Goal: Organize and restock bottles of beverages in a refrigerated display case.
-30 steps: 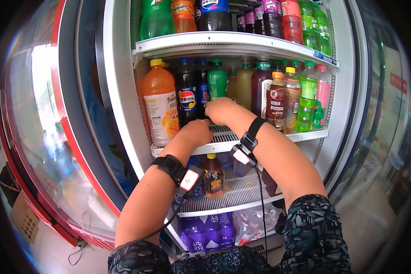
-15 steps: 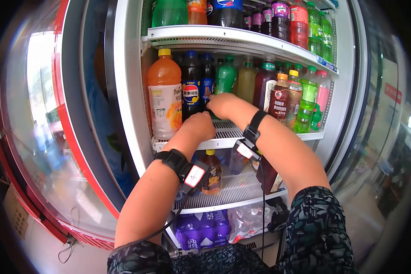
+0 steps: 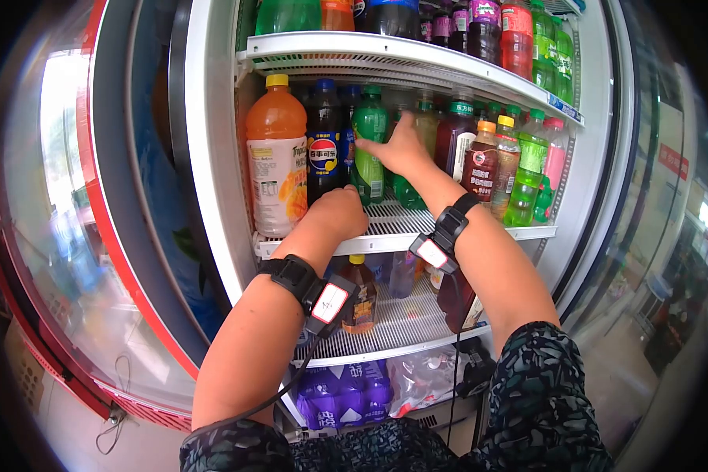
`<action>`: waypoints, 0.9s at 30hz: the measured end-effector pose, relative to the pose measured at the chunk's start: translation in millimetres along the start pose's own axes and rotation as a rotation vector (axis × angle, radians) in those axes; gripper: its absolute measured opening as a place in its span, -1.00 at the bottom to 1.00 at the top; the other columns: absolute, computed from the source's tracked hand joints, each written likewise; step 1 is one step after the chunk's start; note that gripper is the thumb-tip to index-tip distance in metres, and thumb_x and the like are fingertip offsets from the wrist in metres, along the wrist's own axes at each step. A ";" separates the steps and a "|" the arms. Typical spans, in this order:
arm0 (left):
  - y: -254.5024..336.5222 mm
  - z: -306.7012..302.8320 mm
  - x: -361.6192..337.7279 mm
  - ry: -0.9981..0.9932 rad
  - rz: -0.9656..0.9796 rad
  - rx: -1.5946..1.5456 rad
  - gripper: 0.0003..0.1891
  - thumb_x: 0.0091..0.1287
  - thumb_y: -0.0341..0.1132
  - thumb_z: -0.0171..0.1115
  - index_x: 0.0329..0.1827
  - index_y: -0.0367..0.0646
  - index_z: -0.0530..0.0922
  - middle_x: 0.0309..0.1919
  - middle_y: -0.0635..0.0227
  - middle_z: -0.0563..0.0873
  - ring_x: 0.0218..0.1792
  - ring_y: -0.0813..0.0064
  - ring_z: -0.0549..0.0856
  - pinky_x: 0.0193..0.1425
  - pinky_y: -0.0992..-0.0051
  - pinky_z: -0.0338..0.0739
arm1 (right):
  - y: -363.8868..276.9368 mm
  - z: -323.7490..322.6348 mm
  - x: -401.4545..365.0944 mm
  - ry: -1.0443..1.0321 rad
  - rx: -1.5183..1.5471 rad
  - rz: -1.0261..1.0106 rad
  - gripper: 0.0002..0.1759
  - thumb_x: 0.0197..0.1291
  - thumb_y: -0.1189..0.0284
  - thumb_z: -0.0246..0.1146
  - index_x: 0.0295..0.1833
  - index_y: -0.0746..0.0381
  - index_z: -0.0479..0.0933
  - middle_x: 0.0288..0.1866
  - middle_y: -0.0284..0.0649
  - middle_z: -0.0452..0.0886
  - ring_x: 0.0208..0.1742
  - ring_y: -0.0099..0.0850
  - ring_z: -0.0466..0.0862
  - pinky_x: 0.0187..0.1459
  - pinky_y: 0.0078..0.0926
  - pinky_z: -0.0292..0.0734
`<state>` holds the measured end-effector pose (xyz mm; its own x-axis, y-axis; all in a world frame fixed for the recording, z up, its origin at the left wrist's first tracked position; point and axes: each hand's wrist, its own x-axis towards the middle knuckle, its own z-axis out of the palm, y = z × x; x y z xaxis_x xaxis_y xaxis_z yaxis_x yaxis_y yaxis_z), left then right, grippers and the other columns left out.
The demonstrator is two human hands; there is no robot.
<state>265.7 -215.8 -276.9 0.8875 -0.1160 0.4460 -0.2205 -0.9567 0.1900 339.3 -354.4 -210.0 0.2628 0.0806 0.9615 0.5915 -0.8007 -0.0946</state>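
On the middle fridge shelf, my left hand (image 3: 340, 212) is curled low in front of a dark Pepsi bottle (image 3: 323, 145), right by the base of a green bottle (image 3: 370, 134). Its fingertips are hidden, and I cannot tell what they grip. My right hand (image 3: 407, 148) is spread, the thumb pointing left at the green bottle's side and the fingers raised in front of a yellowish bottle (image 3: 427, 126). Beneath the right palm, part of another green bottle (image 3: 407, 193) shows. A large orange juice bottle (image 3: 277, 161) stands left of the Pepsi.
A dark purple bottle (image 3: 455, 141), a brown bottle (image 3: 481, 167) and a bright green bottle (image 3: 530, 169) line the right side. The upper shelf edge (image 3: 385, 49) runs above my hands. Below stands a brown bottle with a yellow cap (image 3: 359, 291), over a purple pack (image 3: 344, 396).
My right hand has opened and moved right, away from the Pepsi bottles. The green bottle now stands farther left and upright beside the Pepsi. My left hand has shifted slightly left.
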 end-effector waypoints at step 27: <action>11.1 -15.7 -15.9 0.074 0.358 -0.530 -0.09 -0.08 -0.23 0.66 0.37 -0.25 0.37 0.05 0.01 0.71 0.10 0.11 0.71 0.20 0.31 0.58 | 4.5 -105.7 -81.6 -0.151 1.332 0.135 -0.48 0.02 0.58 0.50 0.14 0.31 0.53 0.02 -0.18 0.68 0.03 -0.36 0.69 0.13 -0.36 0.60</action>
<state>242.8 -220.3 -268.1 0.6960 -0.3669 0.6172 -0.6846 -0.5982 0.4165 239.9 -427.3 -261.6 0.4068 0.1806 0.8955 0.8170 0.3667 -0.4450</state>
